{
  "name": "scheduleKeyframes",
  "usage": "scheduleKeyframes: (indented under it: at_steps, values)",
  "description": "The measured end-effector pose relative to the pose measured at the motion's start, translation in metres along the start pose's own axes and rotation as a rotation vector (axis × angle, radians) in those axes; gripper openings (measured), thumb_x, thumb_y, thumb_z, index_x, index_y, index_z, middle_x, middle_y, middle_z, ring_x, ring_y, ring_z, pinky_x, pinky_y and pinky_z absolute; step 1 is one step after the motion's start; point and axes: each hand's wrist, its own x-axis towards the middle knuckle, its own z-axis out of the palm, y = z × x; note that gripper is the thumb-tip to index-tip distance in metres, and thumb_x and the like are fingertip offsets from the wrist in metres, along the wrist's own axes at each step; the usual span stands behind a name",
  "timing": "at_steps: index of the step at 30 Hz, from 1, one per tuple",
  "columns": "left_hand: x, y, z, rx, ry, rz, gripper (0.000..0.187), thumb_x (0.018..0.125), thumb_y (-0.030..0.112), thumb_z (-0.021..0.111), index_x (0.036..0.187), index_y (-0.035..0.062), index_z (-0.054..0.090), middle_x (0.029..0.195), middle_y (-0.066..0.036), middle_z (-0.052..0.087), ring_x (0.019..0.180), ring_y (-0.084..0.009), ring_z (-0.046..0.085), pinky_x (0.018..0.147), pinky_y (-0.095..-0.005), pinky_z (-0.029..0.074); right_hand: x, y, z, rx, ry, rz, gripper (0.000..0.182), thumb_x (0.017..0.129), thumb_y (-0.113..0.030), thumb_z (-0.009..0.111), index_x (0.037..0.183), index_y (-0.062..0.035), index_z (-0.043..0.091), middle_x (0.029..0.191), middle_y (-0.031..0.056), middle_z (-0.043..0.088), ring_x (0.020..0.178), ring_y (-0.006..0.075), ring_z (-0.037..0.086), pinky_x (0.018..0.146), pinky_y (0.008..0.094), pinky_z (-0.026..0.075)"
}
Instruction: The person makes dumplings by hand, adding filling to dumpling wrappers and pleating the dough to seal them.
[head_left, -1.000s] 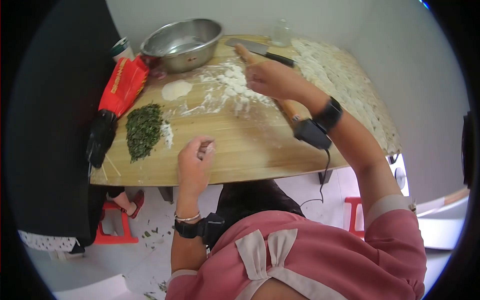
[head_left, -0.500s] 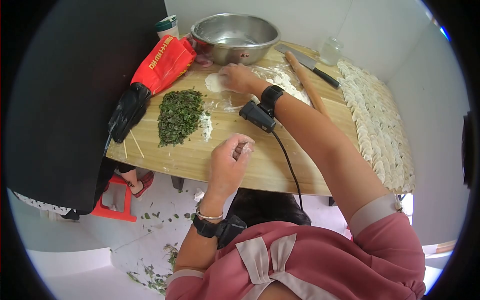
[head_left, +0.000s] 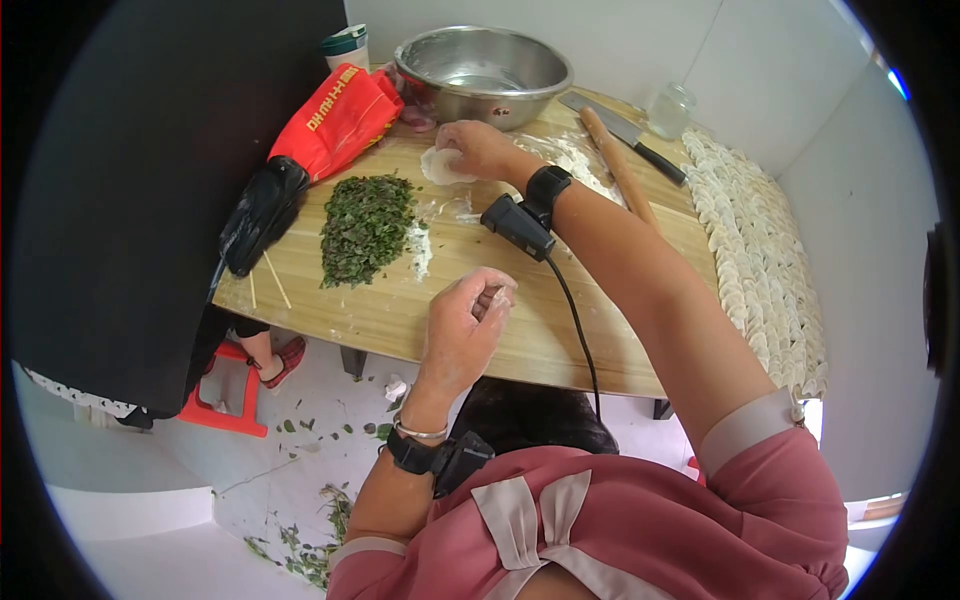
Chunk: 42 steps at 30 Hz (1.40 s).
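Note:
At the back of the wooden table, my right hand (head_left: pixel 478 150) pinches the edge of a round white dough wrapper (head_left: pixel 443 167), just in front of the metal bowl. My left hand (head_left: pixel 470 320) is held near the table's front edge, its fingers curled together; whether anything small is inside them is hidden. Chopped dark green leaves (head_left: pixel 366 228) lie in a heap left of both hands, with a smear of white flour (head_left: pixel 419 250) along its right side. More flour (head_left: pixel 575 160) is spread to the right of my right hand.
A steel bowl (head_left: pixel 484 78), rolling pin (head_left: pixel 618 165), knife (head_left: pixel 630 132) and glass jar (head_left: pixel 671 110) stand or lie at the back. Rows of dumplings (head_left: pixel 765 260) cover the right side. A red bag (head_left: pixel 335 120), two sticks (head_left: pixel 277 280) and a person's foot (head_left: pixel 286 362) are at the left.
The dough wrapper is now partly raised at its edge in my right hand. My left hand has barely moved. The whole view has shifted slightly.

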Motion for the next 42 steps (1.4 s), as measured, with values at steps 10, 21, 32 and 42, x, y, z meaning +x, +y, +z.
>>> scheduleKeyframes:
  at_steps: [10,21,32,42]
  values:
    - [0.001,0.002,-0.002,-0.046,0.040,-0.048,0.012,0.090,0.008,0.052,0.097,0.0007,0.058,0.081,-0.004,0.061,0.068,-0.0067,0.052,0.061,-0.0212,0.043,-0.004,-0.013,-0.029,-0.132,0.203,-0.002,0.012,0.076,-0.016,0.060,0.081,-0.0101,0.069,0.081,0.0120,0.066,0.077,0.0327,0.061,0.072,0.0402,0.050]
    - [0.017,-0.007,-0.017,-0.729,0.292,-0.053,0.030,0.093,0.015,0.052,0.120,0.0039,0.044,0.110,-0.007,0.055,0.098,-0.0136,0.054,0.077,-0.0284,0.047,-0.050,-0.097,-0.061,0.881,-0.617,0.100,0.015,0.090,-0.020,0.059,0.097,-0.0073,0.061,0.085,-0.0049,0.062,0.073,0.0023,0.055,0.063,0.0196,0.045]
    - [0.005,-0.011,-0.011,-0.527,0.410,0.004,0.015,0.089,0.006,0.054,0.102,0.0026,0.049,0.092,-0.006,0.057,0.073,-0.0121,0.057,0.065,-0.0252,0.048,0.002,-0.060,0.013,0.044,-0.279,-0.033,0.032,0.078,-0.011,0.058,0.107,0.0027,0.058,0.089,0.0128,0.064,0.079,0.0226,0.062,0.070,0.0327,0.050]
    - [0.009,-0.010,-0.020,-0.822,0.516,0.027,0.023,0.093,0.008,0.042,0.115,0.0016,0.041,0.102,-0.015,0.058,0.083,-0.0232,0.062,0.073,-0.0318,0.052,-0.005,-0.072,0.023,0.028,-0.249,0.059,0.038,0.069,-0.021,0.071,0.099,0.0013,0.064,0.078,0.0153,0.065,0.071,0.0260,0.062,0.069,0.0341,0.049]
